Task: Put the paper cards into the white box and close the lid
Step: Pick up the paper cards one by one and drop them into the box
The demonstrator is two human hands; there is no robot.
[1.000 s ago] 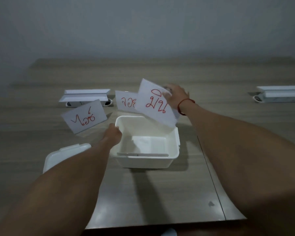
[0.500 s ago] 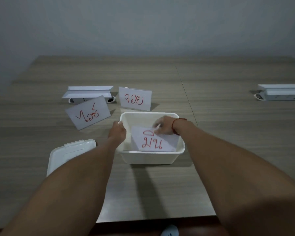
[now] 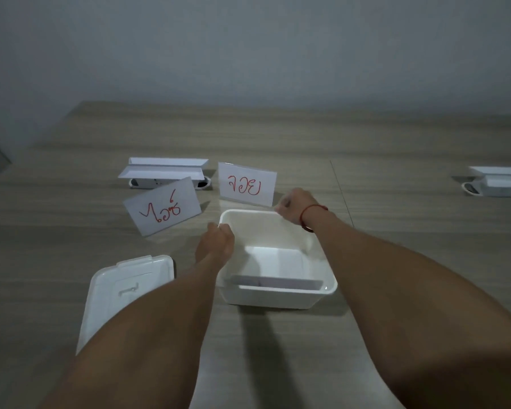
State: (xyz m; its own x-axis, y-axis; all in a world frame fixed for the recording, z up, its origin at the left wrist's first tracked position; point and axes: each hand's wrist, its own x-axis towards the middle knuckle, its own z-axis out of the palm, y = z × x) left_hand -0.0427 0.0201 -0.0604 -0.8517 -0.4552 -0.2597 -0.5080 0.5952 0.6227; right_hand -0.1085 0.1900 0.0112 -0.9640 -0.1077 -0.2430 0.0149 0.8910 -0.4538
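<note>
The open white box (image 3: 267, 299) stands in the middle of the wooden table. Paper cards (image 3: 273, 261) lie flat inside it, blank side up. My left hand (image 3: 217, 240) grips the box's left rim. My right hand (image 3: 295, 206), with a red string on its wrist, is at the box's far right corner. Its fingertips are pinched at the lower right corner of a standing card with red writing (image 3: 247, 184). A second card with red writing (image 3: 163, 206) leans tilted to the left of the box. The white lid (image 3: 121, 290) lies to the box's left, partly under my left forearm.
A white folded holder (image 3: 163, 171) sits behind the tilted card, and another (image 3: 499, 181) at the far right edge. A seam in the tabletop (image 3: 341, 190) runs behind my right arm. A grey wall rises beyond the table.
My right hand let go of the card it had lowered into the box, then moved up and back to the standing card's corner. My left hand stayed on the box rim.
</note>
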